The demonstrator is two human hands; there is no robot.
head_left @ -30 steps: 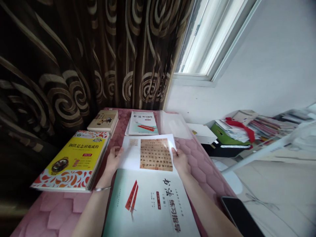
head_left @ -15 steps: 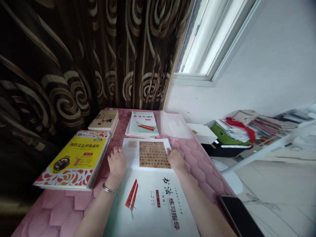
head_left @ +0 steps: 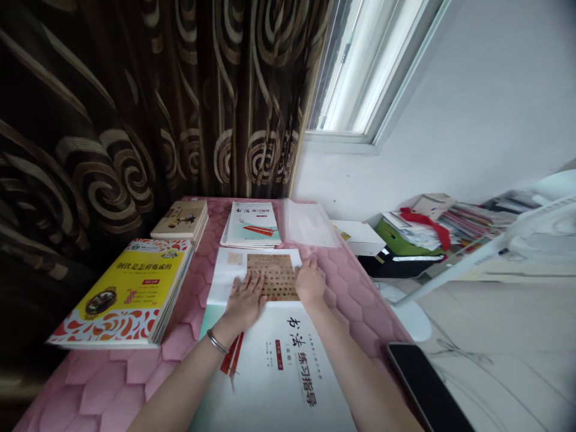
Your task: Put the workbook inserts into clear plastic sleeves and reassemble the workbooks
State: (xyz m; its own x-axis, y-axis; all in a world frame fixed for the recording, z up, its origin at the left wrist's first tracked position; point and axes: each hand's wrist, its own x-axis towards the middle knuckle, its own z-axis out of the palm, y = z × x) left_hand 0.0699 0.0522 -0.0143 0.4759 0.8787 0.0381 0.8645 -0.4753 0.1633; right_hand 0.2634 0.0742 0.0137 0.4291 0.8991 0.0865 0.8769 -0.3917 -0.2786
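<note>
A large pale paper cover [head_left: 265, 384] with Chinese lettering and a red slanted design lies in front of me. Across its far end is a white flap [head_left: 224, 277] bearing a brown calligraphy picture [head_left: 270, 264]. My left hand [head_left: 245, 300], a silver bangle at its wrist, rests flat with fingers spread over the flap and the picture's left part. At the flap's right edge lies my right hand [head_left: 310, 281], fingers reaching forward and thumb by the picture; nothing is seen gripped in it. Whether pages lie beneath the flap is hidden.
A stack of books with a yellow cover [head_left: 135, 282] is on the left, smaller books [head_left: 180, 219] behind it. Thin booklets [head_left: 252, 222] and a translucent sheet [head_left: 306, 223] lie at the back. A dark phone-like device [head_left: 427, 384] sits at the pink table's [head_left: 112, 396] right edge.
My left hand has moved right from the flap's left edge onto the flap and picture. My right hand stays at the right edge, its fingers now further forward. The view has shifted slightly.
</note>
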